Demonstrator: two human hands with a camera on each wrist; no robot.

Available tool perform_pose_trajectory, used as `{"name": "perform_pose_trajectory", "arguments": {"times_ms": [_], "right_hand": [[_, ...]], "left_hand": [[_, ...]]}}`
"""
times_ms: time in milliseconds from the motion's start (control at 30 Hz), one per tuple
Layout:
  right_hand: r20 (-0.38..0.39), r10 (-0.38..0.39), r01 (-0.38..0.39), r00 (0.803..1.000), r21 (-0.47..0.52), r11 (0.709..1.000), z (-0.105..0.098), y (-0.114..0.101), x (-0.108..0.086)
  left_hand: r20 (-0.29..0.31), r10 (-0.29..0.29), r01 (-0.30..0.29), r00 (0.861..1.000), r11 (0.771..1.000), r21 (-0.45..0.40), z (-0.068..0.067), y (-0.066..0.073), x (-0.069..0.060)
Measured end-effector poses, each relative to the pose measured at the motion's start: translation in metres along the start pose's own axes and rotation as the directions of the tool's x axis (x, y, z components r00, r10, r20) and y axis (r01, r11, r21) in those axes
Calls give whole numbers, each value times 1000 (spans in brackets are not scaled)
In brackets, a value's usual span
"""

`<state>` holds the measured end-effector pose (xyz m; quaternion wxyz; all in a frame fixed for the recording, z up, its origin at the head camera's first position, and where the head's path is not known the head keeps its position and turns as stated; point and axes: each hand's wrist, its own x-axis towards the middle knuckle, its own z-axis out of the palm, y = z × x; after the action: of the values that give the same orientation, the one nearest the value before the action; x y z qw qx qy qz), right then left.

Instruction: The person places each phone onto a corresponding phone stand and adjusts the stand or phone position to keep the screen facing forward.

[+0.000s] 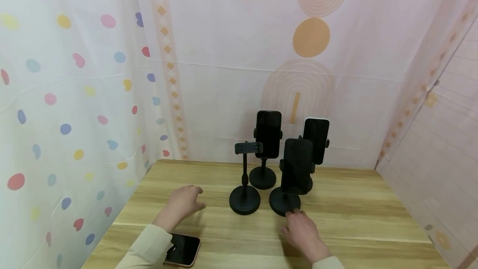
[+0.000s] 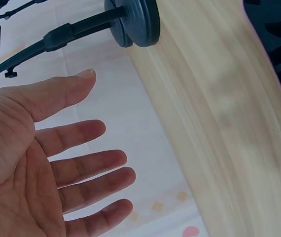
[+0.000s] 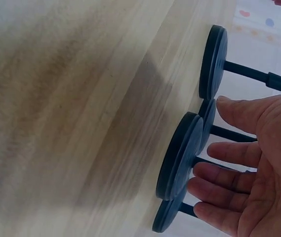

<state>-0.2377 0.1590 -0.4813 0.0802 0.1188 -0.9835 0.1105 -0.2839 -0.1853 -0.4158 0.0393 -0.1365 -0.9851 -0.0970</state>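
My left hand hovers above the table, left of a black phone stand whose clamp holds nothing. In the left wrist view its fingers are spread and the palm is bare. Partly behind the left sleeve, a phone lies flat with its dark screen up. My right hand is just in front of the round base of another stand, which carries a black phone. Its fingers are loosely bent and hold nothing; whether they touch the base I cannot tell.
Behind stand two more phones in stands: a black phone and a white-edged phone. All stand bases sit close together on the wooden table. Patterned curtains hang along the table's back and sides.
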Motion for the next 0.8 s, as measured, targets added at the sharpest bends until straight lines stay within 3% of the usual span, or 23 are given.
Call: {"name": "perform_pose_trajectory", "arguments": {"times_ms": [500,800], "right_hand": [[-86,-91,89,992,-27,996,3,-10,16],[-75,-183,178,980,-67,982,6,-22,28]], "left_hand": [[14,-55,55,998,997,-52,3,-18,-15],[31,-86,87,996,996,-35,3,-29,-22]]}}
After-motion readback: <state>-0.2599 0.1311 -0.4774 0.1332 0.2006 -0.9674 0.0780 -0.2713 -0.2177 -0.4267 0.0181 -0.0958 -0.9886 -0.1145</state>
